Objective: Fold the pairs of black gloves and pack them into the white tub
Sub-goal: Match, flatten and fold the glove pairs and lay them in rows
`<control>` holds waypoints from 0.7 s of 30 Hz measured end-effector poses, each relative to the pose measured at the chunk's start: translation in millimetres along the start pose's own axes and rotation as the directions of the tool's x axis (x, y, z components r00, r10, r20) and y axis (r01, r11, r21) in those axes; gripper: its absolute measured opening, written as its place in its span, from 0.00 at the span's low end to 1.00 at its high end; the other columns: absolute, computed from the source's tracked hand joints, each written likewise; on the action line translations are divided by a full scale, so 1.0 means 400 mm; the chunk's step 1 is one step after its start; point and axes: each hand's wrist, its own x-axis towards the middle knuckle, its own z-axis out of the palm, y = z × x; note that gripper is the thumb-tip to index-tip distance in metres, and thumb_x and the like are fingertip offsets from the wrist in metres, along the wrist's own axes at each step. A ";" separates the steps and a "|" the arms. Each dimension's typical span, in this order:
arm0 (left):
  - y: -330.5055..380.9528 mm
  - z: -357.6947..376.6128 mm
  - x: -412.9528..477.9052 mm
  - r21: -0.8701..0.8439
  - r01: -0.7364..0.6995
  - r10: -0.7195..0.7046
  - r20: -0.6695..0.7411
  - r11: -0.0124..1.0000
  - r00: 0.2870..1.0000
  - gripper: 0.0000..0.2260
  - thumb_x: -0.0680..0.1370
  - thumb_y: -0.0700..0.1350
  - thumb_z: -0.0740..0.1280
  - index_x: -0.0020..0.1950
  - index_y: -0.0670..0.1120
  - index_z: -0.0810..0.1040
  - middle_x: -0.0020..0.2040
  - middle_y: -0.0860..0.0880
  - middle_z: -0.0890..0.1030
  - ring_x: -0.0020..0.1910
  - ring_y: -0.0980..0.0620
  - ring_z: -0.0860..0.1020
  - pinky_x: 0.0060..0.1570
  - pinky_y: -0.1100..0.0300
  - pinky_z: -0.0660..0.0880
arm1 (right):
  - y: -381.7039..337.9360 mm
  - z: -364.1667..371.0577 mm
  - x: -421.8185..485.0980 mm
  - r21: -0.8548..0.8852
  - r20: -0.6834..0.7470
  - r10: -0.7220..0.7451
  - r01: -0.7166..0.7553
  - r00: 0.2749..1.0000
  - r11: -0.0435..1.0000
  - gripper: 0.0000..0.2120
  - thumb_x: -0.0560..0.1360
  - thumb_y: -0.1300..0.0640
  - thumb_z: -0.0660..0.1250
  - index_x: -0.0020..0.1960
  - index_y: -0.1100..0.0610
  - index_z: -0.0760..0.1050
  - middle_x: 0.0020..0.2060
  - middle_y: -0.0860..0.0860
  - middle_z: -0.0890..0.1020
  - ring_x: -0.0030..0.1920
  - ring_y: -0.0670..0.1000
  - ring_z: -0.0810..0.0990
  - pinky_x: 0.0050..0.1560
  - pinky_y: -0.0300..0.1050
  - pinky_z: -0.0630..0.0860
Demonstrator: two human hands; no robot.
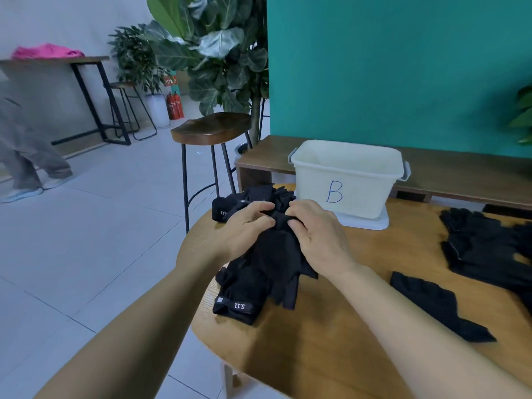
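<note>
While the soft black fabric pair of gloves (267,263) lies on the near left part of the round pale wooden table (331,341), both hands are on its far end. The left hand (247,226) curls in and pinches the cloth, and the right hand (319,234) pinches it just beside, fingers bent. The labelled cuff points toward the near edge.

To my eye this is the fold itself. It wants the two gloves kept stacked, the far end brought evenly over toward the cuff, then pressed flat so the bundle holds. The white plastic tub marked B (368,191) waits just beyond the hands. A heap of more black gloves (253,197) sits far left, with loose black gloves (486,249) spread at the right.
</note>
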 end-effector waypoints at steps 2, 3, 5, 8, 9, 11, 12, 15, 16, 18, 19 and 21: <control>0.014 -0.004 -0.004 -0.079 0.003 -0.003 -0.001 0.997 1.000 0.21 0.81 0.41 0.59 0.74 0.53 0.69 0.62 0.58 0.75 0.59 0.59 0.72 0.47 0.81 0.62 | -0.001 -0.022 0.005 -0.011 -0.003 -0.009 0.009 1.000 1.000 0.07 0.80 0.62 0.61 0.54 0.56 0.77 0.53 0.49 0.78 0.52 0.57 0.74 0.53 0.47 0.68; 0.021 -0.005 -0.007 -0.096 0.009 -0.008 0.010 0.995 1.000 0.23 0.80 0.38 0.59 0.74 0.53 0.70 0.65 0.57 0.76 0.65 0.57 0.71 0.53 0.76 0.62 | 0.000 -0.031 0.008 -0.017 0.002 -0.002 0.002 1.000 1.000 0.07 0.80 0.62 0.61 0.53 0.55 0.76 0.53 0.48 0.77 0.52 0.58 0.74 0.53 0.48 0.69; 0.025 -0.002 -0.008 -0.108 0.005 -0.001 0.033 0.994 0.999 0.28 0.75 0.35 0.60 0.73 0.54 0.71 0.67 0.55 0.76 0.69 0.55 0.71 0.62 0.65 0.65 | -0.001 -0.049 0.013 -0.026 0.014 0.016 -0.016 1.000 1.000 0.07 0.81 0.60 0.60 0.53 0.52 0.75 0.54 0.47 0.77 0.52 0.60 0.74 0.53 0.51 0.71; 0.026 0.001 0.001 -0.148 -0.010 0.012 0.010 0.989 1.000 0.29 0.67 0.41 0.62 0.67 0.58 0.76 0.61 0.56 0.81 0.64 0.54 0.77 0.66 0.51 0.73 | -0.008 -0.071 0.029 -0.073 0.029 0.007 -0.005 1.000 0.997 0.08 0.81 0.60 0.59 0.55 0.52 0.75 0.56 0.47 0.76 0.53 0.60 0.73 0.54 0.54 0.71; 0.026 0.002 0.007 -0.155 -0.023 0.023 0.000 0.988 1.000 0.28 0.66 0.42 0.62 0.65 0.60 0.76 0.59 0.57 0.82 0.63 0.54 0.77 0.67 0.48 0.73 | -0.007 -0.076 0.036 -0.092 0.033 0.010 -0.006 0.999 0.996 0.08 0.82 0.60 0.59 0.56 0.52 0.75 0.56 0.48 0.76 0.53 0.60 0.72 0.55 0.54 0.71; 0.033 -0.001 0.026 -0.117 -0.057 0.054 -0.024 0.991 0.998 0.24 0.66 0.45 0.63 0.59 0.64 0.78 0.55 0.61 0.82 0.62 0.55 0.77 0.68 0.45 0.70 | -0.006 -0.088 0.050 -0.105 0.034 0.007 -0.003 0.999 0.994 0.08 0.82 0.60 0.59 0.56 0.53 0.75 0.56 0.48 0.77 0.54 0.60 0.72 0.55 0.53 0.71; 0.042 -0.006 0.034 -0.101 -0.071 0.068 -0.037 0.992 0.997 0.21 0.67 0.46 0.63 0.56 0.65 0.78 0.52 0.62 0.82 0.61 0.54 0.77 0.68 0.42 0.69 | -0.007 -0.096 0.059 -0.109 0.024 0.002 0.001 1.000 0.994 0.09 0.82 0.60 0.58 0.56 0.53 0.75 0.56 0.48 0.77 0.54 0.59 0.72 0.55 0.52 0.71; 0.066 -0.031 0.069 -0.052 -0.156 0.149 -0.126 0.986 0.981 0.12 0.70 0.50 0.66 0.50 0.66 0.77 0.47 0.64 0.81 0.54 0.56 0.79 0.67 0.36 0.67 | -0.002 -0.119 0.103 -0.145 -0.048 0.007 -0.014 0.999 0.989 0.09 0.82 0.59 0.58 0.55 0.52 0.75 0.54 0.47 0.77 0.54 0.57 0.71 0.55 0.52 0.70; 0.071 -0.035 0.079 -0.013 -0.177 0.173 -0.151 0.984 0.973 0.10 0.72 0.50 0.67 0.49 0.64 0.77 0.46 0.65 0.81 0.54 0.59 0.78 0.68 0.36 0.64 | 0.003 -0.120 0.115 -0.157 -0.049 0.024 -0.032 0.999 0.987 0.09 0.82 0.59 0.58 0.55 0.52 0.75 0.54 0.46 0.77 0.54 0.57 0.71 0.55 0.52 0.70; 0.072 -0.034 0.100 0.119 -0.154 0.170 -0.137 0.981 0.976 0.07 0.77 0.47 0.67 0.48 0.60 0.76 0.44 0.63 0.79 0.52 0.61 0.76 0.73 0.38 0.54 | 0.016 -0.109 0.134 -0.196 0.040 0.076 -0.067 0.996 0.978 0.09 0.81 0.59 0.57 0.53 0.50 0.75 0.54 0.46 0.77 0.54 0.57 0.73 0.55 0.53 0.72; 0.066 -0.026 0.109 0.176 -0.132 0.154 -0.116 0.975 0.981 0.08 0.79 0.45 0.66 0.49 0.59 0.75 0.44 0.63 0.78 0.52 0.61 0.75 0.74 0.40 0.50 | 0.022 -0.103 0.141 -0.202 0.084 0.097 -0.078 0.992 0.976 0.09 0.81 0.59 0.58 0.52 0.49 0.75 0.53 0.46 0.78 0.54 0.59 0.74 0.55 0.54 0.72; 0.058 -0.023 0.122 0.194 -0.147 0.178 -0.156 0.970 0.971 0.08 0.80 0.44 0.65 0.49 0.59 0.75 0.45 0.62 0.78 0.51 0.63 0.74 0.74 0.45 0.49 | 0.032 -0.098 0.149 -0.160 0.042 0.113 -0.105 0.993 0.981 0.09 0.80 0.59 0.58 0.50 0.49 0.76 0.50 0.47 0.79 0.51 0.59 0.75 0.53 0.55 0.73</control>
